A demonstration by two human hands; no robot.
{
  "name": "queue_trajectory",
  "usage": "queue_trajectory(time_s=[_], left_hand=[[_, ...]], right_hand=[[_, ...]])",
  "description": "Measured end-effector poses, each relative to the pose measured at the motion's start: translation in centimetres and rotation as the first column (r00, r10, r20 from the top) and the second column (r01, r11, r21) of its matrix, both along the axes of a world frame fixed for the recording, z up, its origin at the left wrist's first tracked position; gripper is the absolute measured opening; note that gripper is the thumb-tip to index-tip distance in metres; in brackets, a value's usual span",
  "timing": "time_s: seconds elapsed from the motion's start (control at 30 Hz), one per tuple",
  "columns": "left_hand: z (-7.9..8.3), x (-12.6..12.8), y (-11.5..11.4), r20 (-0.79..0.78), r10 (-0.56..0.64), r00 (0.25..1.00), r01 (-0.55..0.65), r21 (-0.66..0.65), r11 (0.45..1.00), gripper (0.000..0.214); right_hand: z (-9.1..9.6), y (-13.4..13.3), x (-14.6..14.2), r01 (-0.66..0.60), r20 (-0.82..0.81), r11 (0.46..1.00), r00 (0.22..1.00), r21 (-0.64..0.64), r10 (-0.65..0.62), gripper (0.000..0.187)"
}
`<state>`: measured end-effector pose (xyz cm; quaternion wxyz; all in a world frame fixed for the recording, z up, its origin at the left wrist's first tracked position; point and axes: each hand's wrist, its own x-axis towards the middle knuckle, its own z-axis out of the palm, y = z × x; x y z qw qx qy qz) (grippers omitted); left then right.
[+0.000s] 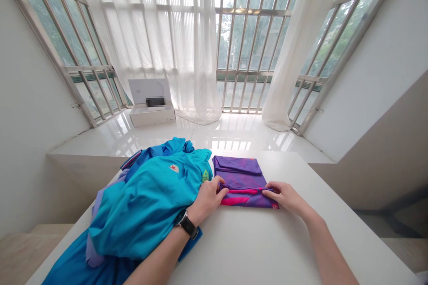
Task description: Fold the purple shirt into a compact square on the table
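A purple shirt (240, 180) with pink patches lies folded into a rough rectangle on the white table (261, 245). Its far end is turned over into a flap, and its near end is folded up too. My left hand (212, 193), with a black watch on the wrist, pinches the left edge of the near fold. At the opposite edge, my right hand (284, 193) pinches the same fold between thumb and fingers. Beside my left forearm sits a heap of clothes, with a teal shirt (150, 200) on top and blue and lavender garments partly hidden below.
Behind the table runs a glossy white window sill (200, 136). On its left stands an open white box (152, 116) with its lid up. Sheer white curtains (197, 44) hang before barred windows. White walls close in at both sides.
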<state>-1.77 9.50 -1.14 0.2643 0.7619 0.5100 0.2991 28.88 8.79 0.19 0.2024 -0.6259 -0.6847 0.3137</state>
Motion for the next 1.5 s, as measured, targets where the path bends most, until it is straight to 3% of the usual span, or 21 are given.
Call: queue_trajectory(time_s=[0.17, 0.4, 0.7, 0.87, 1.07, 1.23, 1.5], left_hand=[[-0.2, -0.2, 0.1, 0.006, -0.021, 1.000, 0.021, -0.038, 0.999, 0.026], [-0.1, -0.2, 0.4, 0.040, -0.015, 0.999, 0.017, -0.045, 0.999, 0.021], [-0.6, -0.6, 1.9, 0.248, 0.146, 0.958, -0.102, -0.184, 0.978, 0.023], [-0.6, -0.7, 1.5, 0.234, 0.084, 0.969, -0.047, -0.156, 0.987, 0.014], [0.1, -0.8, 0.3, 0.187, -0.059, 0.981, 0.086, -0.139, 0.986, 0.048], [0.4, -0.8, 0.1, 0.141, -0.157, 0.978, 0.174, -0.124, 0.977, 0.035], [-0.8, -0.6, 0.9, 0.169, -0.058, 0.984, 0.075, -0.099, 0.992, 0.031]], right_hand=[[-0.2, -0.2, 0.4, 0.027, -0.011, 0.998, 1.000, -0.062, -0.028, 0.039], [-0.3, -0.4, 1.0, 0.033, -0.096, 0.985, 0.994, -0.170, -0.050, 0.037], [-0.3, -0.3, 1.0, 0.061, -0.052, 0.991, 0.996, -0.122, -0.068, 0.037], [-0.2, -0.4, 1.0, 0.039, -0.098, 0.984, 0.994, -0.173, -0.057, 0.042], [-0.2, -0.6, 1.3, -0.064, -0.150, 0.980, 0.988, -0.191, 0.035, 0.043], [-0.1, -0.7, 1.0, -0.063, -0.218, 0.978, 0.976, -0.197, 0.018, 0.045], [-0.5, -0.4, 0.6, 0.014, -0.133, 0.989, 0.991, -0.150, -0.034, 0.045]])
